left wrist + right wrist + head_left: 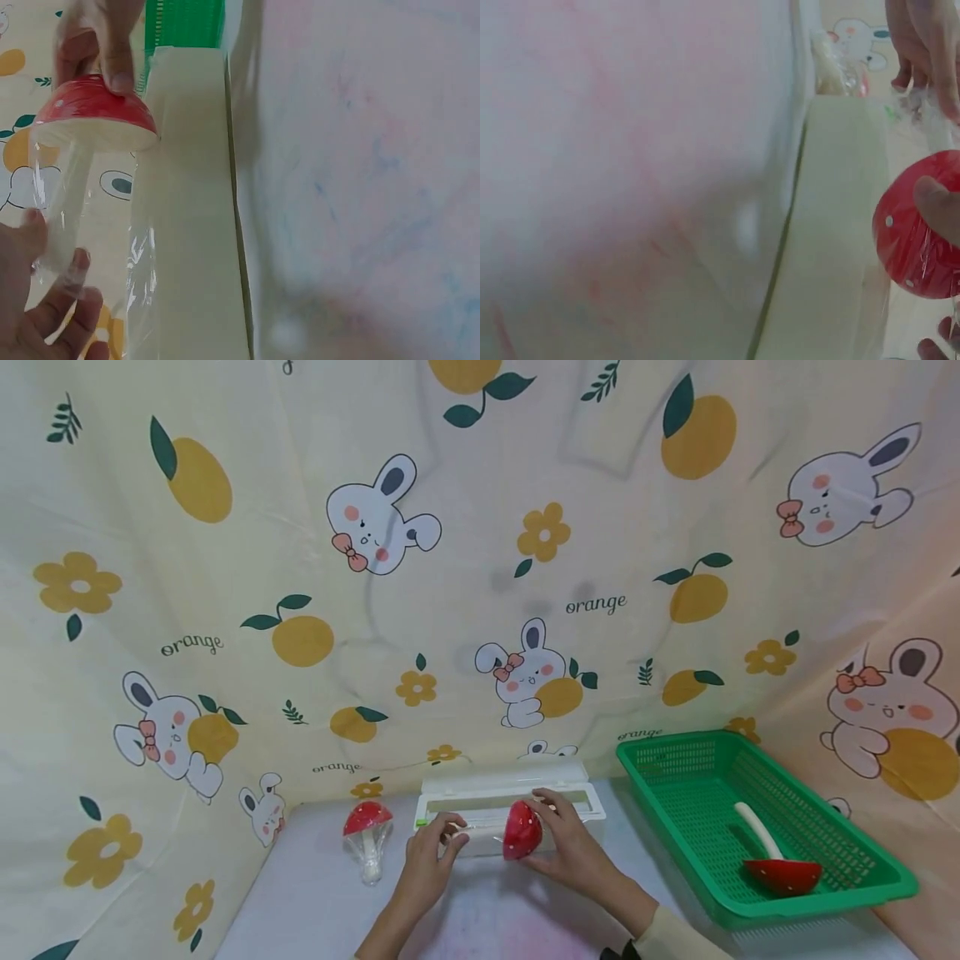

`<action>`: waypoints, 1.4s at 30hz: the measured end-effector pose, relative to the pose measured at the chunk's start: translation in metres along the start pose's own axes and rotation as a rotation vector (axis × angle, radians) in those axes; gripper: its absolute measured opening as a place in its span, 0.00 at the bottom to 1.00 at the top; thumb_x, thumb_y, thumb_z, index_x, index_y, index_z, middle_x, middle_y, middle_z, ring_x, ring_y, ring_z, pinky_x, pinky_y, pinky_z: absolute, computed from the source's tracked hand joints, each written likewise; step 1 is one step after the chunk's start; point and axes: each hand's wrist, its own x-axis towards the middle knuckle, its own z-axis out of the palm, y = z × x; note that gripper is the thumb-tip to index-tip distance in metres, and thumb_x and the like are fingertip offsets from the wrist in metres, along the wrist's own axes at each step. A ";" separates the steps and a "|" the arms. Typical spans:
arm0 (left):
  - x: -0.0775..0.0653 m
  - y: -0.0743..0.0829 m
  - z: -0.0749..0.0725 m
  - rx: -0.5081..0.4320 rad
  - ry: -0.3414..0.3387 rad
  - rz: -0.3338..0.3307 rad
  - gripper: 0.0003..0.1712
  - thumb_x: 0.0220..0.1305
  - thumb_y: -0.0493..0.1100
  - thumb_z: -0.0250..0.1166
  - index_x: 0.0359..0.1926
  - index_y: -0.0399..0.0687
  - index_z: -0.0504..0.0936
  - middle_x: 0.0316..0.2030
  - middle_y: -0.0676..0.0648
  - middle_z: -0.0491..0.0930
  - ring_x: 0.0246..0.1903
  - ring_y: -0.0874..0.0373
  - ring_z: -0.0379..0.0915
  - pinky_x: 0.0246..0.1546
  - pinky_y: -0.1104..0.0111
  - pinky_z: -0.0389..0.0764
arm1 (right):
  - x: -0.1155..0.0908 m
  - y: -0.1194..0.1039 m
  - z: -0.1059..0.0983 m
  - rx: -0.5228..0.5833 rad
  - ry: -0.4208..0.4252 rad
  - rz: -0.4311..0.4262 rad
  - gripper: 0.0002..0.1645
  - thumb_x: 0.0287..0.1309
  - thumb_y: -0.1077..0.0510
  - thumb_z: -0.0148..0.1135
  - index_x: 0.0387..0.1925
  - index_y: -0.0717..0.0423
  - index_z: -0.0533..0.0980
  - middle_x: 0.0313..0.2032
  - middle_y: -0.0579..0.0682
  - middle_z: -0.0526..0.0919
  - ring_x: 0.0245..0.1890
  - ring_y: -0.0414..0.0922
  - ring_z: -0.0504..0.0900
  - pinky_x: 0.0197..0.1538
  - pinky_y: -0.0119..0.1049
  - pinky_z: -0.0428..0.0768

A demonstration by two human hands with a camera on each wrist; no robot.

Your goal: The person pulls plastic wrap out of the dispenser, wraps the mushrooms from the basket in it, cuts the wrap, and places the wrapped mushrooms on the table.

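A red ladle with white dots and a white handle (522, 831), shaped like a mushroom, lies sideways in the air, clear film around it. My right hand (572, 852) grips its bowl, the thumb pressed on the red dome in the right wrist view. At the handle's end, my left hand (429, 862) pinches the handle and the film between thumb and fingers. Loose film (142, 262) hangs along the front of a long white cling film dispenser (191, 187). That dispenser stands with its lid (510, 774) raised, right behind both hands.
To the left lies another red mushroom ladle (367, 822), wrapped in film. A green basket (675, 843) on the right holds a red ladle with a white handle (783, 875). Patterned cloth (480, 610) hangs behind the white table (300, 902).
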 end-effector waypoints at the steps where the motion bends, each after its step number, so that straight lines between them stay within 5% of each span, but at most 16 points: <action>1: 0.000 0.000 -0.001 0.007 -0.007 0.009 0.10 0.69 0.52 0.63 0.49 0.64 0.76 0.38 0.62 0.80 0.39 0.64 0.70 0.43 0.62 0.62 | 0.001 0.000 -0.001 0.010 0.002 -0.009 0.57 0.34 0.46 0.87 0.69 0.43 0.68 0.65 0.45 0.70 0.63 0.44 0.71 0.55 0.41 0.81; 11: 0.002 0.001 -0.011 0.169 -0.005 0.193 0.31 0.55 0.48 0.78 0.57 0.62 0.74 0.46 0.61 0.77 0.44 0.64 0.72 0.46 0.63 0.70 | 0.008 -0.001 -0.008 0.207 -0.074 0.090 0.56 0.41 0.52 0.84 0.70 0.40 0.62 0.60 0.38 0.74 0.59 0.42 0.76 0.57 0.48 0.80; 18: 0.010 0.007 -0.012 0.317 0.105 0.257 0.25 0.56 0.44 0.77 0.53 0.62 0.77 0.48 0.59 0.79 0.46 0.61 0.75 0.46 0.61 0.77 | 0.017 -0.001 -0.015 0.213 -0.089 0.101 0.50 0.43 0.42 0.81 0.67 0.34 0.65 0.57 0.34 0.77 0.55 0.39 0.77 0.53 0.43 0.82; 25: 0.019 0.013 -0.016 0.390 0.176 0.254 0.21 0.58 0.48 0.75 0.52 0.64 0.80 0.47 0.60 0.79 0.45 0.61 0.77 0.46 0.62 0.80 | 0.027 -0.006 -0.025 0.196 -0.081 0.139 0.51 0.38 0.42 0.84 0.64 0.36 0.68 0.52 0.36 0.79 0.51 0.40 0.77 0.43 0.35 0.83; 30: 0.026 0.022 -0.023 0.349 0.194 0.237 0.22 0.60 0.49 0.74 0.55 0.65 0.80 0.48 0.59 0.81 0.45 0.60 0.78 0.47 0.63 0.81 | 0.038 -0.009 -0.034 0.185 -0.066 0.126 0.51 0.38 0.47 0.85 0.65 0.35 0.69 0.52 0.36 0.80 0.51 0.40 0.77 0.43 0.34 0.84; 42: 0.048 0.036 -0.037 0.327 0.213 0.256 0.22 0.60 0.48 0.74 0.55 0.61 0.82 0.45 0.56 0.85 0.40 0.60 0.78 0.45 0.62 0.79 | 0.064 -0.005 -0.052 0.191 -0.040 0.056 0.51 0.40 0.50 0.84 0.67 0.37 0.68 0.57 0.40 0.79 0.55 0.43 0.76 0.47 0.43 0.85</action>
